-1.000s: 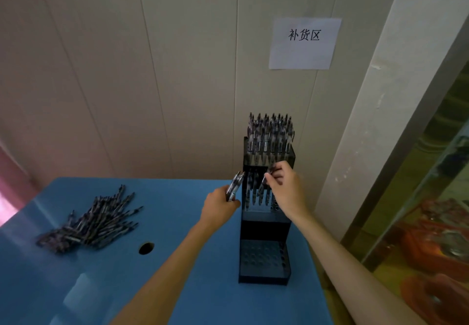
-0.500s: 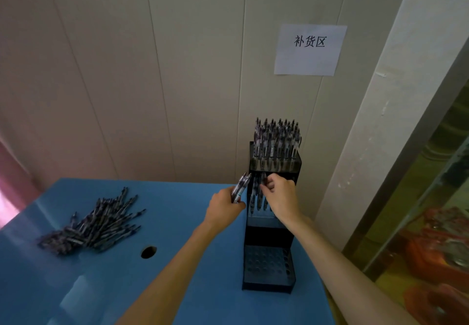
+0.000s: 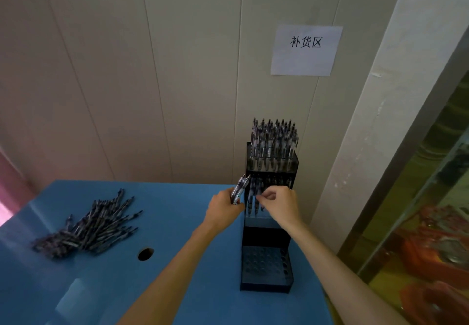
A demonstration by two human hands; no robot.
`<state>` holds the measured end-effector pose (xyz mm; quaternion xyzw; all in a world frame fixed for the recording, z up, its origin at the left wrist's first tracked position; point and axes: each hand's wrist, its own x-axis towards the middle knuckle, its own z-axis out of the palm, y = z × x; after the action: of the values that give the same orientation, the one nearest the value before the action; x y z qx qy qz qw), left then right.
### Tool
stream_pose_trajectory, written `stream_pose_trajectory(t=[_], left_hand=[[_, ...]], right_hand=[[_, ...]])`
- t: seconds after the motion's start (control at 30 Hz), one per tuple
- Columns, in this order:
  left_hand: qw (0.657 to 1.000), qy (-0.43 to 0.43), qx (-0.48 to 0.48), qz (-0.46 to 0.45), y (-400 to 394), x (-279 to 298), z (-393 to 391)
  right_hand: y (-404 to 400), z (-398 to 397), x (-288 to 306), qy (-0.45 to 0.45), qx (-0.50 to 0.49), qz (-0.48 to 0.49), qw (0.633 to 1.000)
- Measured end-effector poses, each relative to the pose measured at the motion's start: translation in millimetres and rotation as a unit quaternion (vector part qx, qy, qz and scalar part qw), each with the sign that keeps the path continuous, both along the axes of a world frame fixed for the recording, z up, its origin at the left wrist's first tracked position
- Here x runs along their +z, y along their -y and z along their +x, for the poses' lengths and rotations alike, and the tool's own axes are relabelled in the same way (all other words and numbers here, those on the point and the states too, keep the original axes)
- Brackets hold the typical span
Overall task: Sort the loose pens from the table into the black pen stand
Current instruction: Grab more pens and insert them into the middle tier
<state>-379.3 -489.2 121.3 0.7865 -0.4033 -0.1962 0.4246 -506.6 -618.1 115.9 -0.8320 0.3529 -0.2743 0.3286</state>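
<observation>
Loose pens (image 3: pixel 88 225) heaped left, tiered black pen stand (image 3: pixel 267 236) upright right

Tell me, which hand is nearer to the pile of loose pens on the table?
Left. The left hand is right of the pile of loose pens, apart from it; the right hand is farther right, at the black pen stand.

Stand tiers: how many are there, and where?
3. The top tier is packed with pens, the middle tier sits behind the right hand and is partly filled, and the bottom tier at the front shows bare holes.
</observation>
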Motion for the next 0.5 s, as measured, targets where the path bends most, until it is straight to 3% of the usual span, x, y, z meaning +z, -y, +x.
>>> stream_pose_trajectory(t=[0.1, 0.2, 0.5], left_hand=[[1.0, 0.007, -0.006, -0.003, 3, 1, -2], [1.0, 0.024, -0.001, 0.0, 7, 1, -5], [0.998, 0.063, -0.012, 0.0, 9, -3, -12]], right_hand=[[-10, -3, 17, 0.064, 0.063, 0.141, 0.986], [-20, -8, 33, 0.087, 0.097, 0.214, 0.968], [-36, -13, 40, 0.121, 0.111, 0.21, 0.964]])
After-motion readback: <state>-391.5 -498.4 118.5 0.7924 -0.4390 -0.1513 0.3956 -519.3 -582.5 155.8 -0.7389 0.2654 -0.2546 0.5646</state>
